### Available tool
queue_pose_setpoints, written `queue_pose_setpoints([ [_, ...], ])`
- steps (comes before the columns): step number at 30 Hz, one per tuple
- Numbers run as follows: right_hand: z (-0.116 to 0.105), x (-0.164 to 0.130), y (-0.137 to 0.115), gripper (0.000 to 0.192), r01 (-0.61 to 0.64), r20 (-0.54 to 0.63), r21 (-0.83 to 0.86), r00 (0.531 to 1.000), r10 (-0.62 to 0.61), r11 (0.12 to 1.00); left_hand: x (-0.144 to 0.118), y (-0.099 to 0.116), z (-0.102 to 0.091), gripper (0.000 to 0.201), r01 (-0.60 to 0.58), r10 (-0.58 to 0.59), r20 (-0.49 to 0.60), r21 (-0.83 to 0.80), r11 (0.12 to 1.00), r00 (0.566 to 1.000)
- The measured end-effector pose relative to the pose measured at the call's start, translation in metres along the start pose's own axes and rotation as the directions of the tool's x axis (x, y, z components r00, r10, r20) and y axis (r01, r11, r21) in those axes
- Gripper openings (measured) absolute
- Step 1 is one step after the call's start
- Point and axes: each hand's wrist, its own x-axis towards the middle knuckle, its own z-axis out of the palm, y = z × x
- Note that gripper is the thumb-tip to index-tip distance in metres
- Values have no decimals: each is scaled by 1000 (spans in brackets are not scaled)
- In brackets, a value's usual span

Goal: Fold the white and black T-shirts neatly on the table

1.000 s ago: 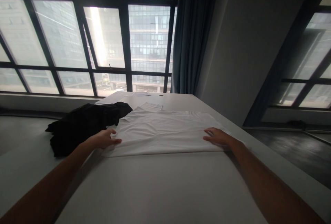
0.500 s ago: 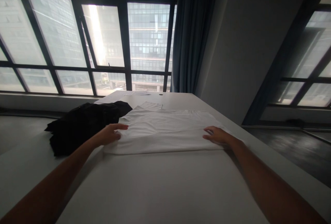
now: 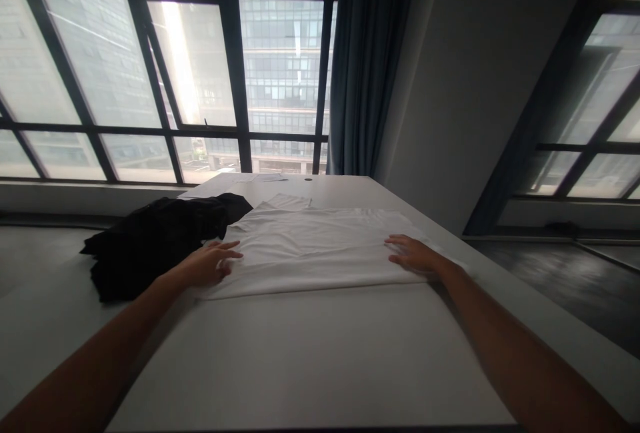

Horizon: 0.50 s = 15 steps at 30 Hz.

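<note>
A white cloth garment, folded at its near edge and lightly wrinkled, lies flat across the white table. At its left side is my left hand, fingers apart and reaching over the fabric. My right hand rests at the opposite side, its fingers stretched inward over the cloth. Neither hand grips the fabric. Just beyond my left hand sits a heap of black cloth.
Papers lie at the table's far end, near a dark round cable hole. Behind stand large framed windows, a blue curtain and a grey wall. Dark floor shows on the right.
The fingers of my left hand have spread and straightened, and those of my right hand have come out of their curl. The garment lies much as before; the view has shifted slightly.
</note>
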Motion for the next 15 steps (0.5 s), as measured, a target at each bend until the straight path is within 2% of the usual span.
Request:
queue_pose_setpoints([
  [3, 6, 1, -9, 50, 23, 4, 50, 1000, -24, 998, -5, -6, -3, 58, -102, 110, 155, -61, 993, 982],
  [6, 11, 2, -18, 46, 14, -12, 71, 1000, -14, 997, -5, -7, -1, 59, -89, 110, 265, -93, 992, 958],
  [9, 13, 2, -21, 46, 18, -26, 61, 1000, -17, 998, -4, -5, 2, 62, -36, 43, 290, -27, 999, 956],
  [12, 11, 2, -22, 45, 27, -26, 49, 999, -25, 998, -1, -6, 1, 65, -18, 22, 288, -17, 1000, 957],
  [15, 6, 3, -25, 46, 17, 21, 39, 1000, -18, 999, 11, -5, -8, 55, 25, -12, 235, -53, 998, 972],
])
